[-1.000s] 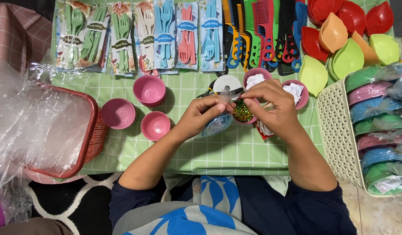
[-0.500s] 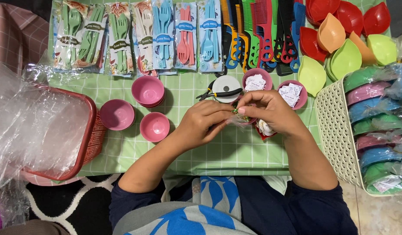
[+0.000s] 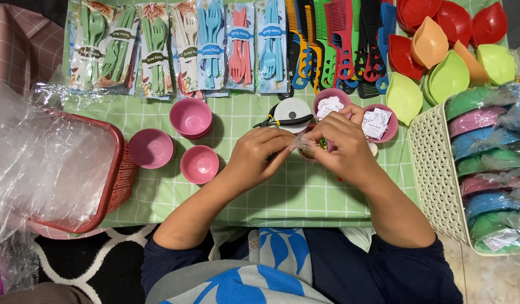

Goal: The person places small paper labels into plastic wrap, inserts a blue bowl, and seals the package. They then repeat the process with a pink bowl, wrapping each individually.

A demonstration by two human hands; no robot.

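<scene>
Both the left hand (image 3: 259, 156) and the right hand (image 3: 337, 147) pinch a small clear plastic bag (image 3: 306, 144) over a pink bowl (image 3: 312, 151). Just beyond that bowl lies a white tape roll (image 3: 291, 110), with black-handled pliers (image 3: 282, 120) across it.

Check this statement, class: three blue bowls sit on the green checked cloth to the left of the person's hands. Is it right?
Not quite. The head view shows the bowls left of the left hand and right hand are pink, not blue. The rest holds: three of them sit on the green checked cloth.
</scene>
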